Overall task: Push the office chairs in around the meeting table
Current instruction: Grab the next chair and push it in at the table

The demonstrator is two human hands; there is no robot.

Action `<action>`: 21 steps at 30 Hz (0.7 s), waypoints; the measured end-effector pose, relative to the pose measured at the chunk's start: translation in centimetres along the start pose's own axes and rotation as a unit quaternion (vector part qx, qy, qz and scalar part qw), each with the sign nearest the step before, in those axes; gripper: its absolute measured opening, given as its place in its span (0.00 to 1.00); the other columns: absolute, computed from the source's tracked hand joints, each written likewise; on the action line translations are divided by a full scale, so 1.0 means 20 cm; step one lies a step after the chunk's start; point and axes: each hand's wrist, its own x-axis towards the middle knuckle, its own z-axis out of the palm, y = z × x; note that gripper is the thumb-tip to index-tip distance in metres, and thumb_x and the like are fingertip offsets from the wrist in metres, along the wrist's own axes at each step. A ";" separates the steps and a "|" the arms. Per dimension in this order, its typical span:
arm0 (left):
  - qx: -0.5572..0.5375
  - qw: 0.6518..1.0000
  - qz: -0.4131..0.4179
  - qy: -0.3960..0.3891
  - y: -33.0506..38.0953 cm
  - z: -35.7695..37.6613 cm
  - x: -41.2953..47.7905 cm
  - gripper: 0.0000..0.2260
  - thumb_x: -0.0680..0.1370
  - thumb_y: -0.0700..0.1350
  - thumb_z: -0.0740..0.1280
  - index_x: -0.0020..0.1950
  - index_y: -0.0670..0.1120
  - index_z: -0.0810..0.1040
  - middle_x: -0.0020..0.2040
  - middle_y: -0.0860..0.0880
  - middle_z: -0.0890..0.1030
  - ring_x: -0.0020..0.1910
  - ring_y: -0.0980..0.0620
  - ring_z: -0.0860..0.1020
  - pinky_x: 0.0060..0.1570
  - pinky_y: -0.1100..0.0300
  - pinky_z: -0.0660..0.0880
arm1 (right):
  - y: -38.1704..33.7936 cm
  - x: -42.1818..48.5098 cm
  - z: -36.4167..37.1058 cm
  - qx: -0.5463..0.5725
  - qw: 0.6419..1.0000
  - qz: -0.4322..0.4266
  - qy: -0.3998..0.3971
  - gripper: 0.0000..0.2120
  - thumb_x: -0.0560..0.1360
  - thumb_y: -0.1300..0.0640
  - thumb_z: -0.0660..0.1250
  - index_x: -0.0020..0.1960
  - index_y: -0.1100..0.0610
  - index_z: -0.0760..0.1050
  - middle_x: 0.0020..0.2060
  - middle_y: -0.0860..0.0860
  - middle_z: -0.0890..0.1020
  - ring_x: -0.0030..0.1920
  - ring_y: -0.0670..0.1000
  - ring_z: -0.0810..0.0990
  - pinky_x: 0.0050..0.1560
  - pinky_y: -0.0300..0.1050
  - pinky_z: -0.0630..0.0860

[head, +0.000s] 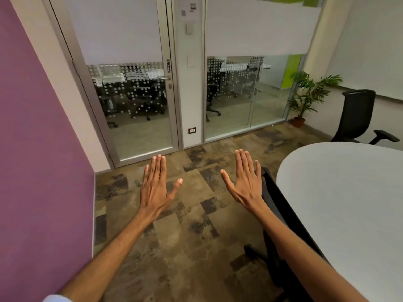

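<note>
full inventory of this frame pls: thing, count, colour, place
Oval pale grey meeting table: 1, right foreground.
Black mesh office chair with armrests: 1, far side of table, near the right wall.
Black office chair close to the table's near edge: 1, partly hidden by the right arm.
Potted green palm in a brown pot: 1, far corner by the glass.
Frosted glass door with metal frame: 1, centre left, shut.
Purple wall: 1, left.
Mottled brown carpet: floor.
Left hand: open, flat, empty.
Right hand: open, flat, empty.

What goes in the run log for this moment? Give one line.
left hand open, empty | right hand open, empty | near chair against table | far chair set back
</note>
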 end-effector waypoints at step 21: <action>0.012 0.999 0.015 0.040 -0.25 0.79 2.05 0.35 0.80 0.65 0.45 0.78 0.44 0.40 0.80 0.43 0.44 0.78 0.50 0.40 0.76 0.43 0.47 | 0.48 1.85 0.80 -0.008 0.999 0.005 0.032 0.38 0.77 0.31 0.43 0.78 0.54 0.45 0.78 0.52 0.52 0.77 0.49 0.43 0.75 0.59 0.42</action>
